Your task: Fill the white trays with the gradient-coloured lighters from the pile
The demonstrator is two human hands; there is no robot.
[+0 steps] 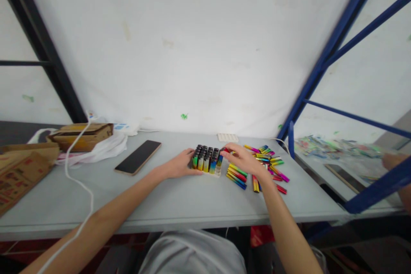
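Note:
Several shiny coloured lighters [205, 160] with black tops stand upright in rows in a small pale tray [216, 175] on the desk. My left hand [181, 164] grips the left side of this tray, thumb along its front edge. At the tray's back right corner, my right hand [239, 157] has its fingers closed on a lighter [225, 150], of which only a bit of red shows. Under and beside my right hand lie loose metallic lighters [236, 176] in yellow, red, green and blue. More are heaped farther right [278, 171], pointing different ways.
A phone [138, 157] lies left of the tray. Cardboard boxes [81, 136], a white plastic bag [109, 147] and a white cable [80, 184] are at the left. Another pale tray [227, 137] lies by the wall. Blue metal framing [316, 81] stands right; another person's hand [393, 161] shows beyond.

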